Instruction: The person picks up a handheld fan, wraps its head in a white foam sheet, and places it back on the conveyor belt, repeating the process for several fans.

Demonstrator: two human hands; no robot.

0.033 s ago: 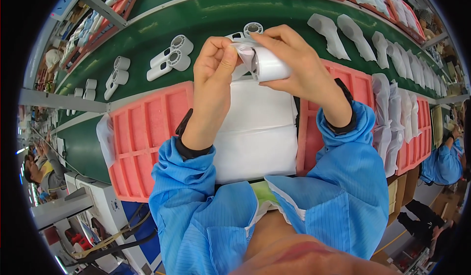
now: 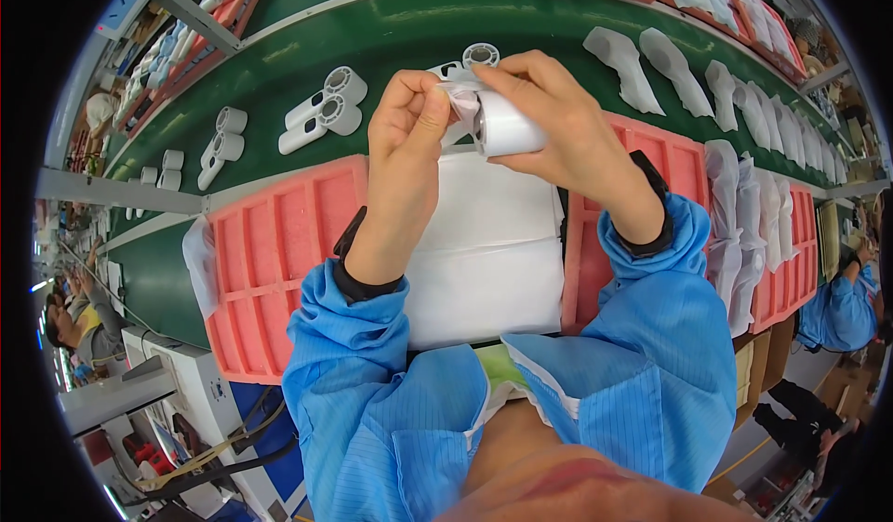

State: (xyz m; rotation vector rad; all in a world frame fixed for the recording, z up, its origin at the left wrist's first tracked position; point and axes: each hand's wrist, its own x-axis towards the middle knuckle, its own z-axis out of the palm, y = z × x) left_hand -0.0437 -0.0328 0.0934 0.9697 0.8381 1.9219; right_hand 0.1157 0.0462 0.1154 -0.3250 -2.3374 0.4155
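My right hand (image 2: 569, 120) is closed round a white handheld device with a thick cylindrical head (image 2: 512, 124), held above the work surface. My left hand (image 2: 406, 136) pinches a thin, translucent whitish bag (image 2: 463, 103) beside the open end of that head. How far the bag goes over the device is hidden by my fingers. Below both hands lies a stack of white, paper-like sheets (image 2: 486, 285). Just beyond them, a ring-headed white device (image 2: 481, 54) rests on the green belt, partly covered by my hands.
Pink compartment trays (image 2: 284, 271) flank the sheets; another pink tray (image 2: 588, 243) is at right. Bagged devices (image 2: 744, 234) lie over the right-hand trays. On the green belt (image 2: 400, 33), bare devices (image 2: 326, 108) sit left and bagged ones (image 2: 623, 66) right. A metal post (image 2: 121, 192) stands left.
The white device and my right hand have shifted very slightly left, toward my left hand. Both hands keep their grips.
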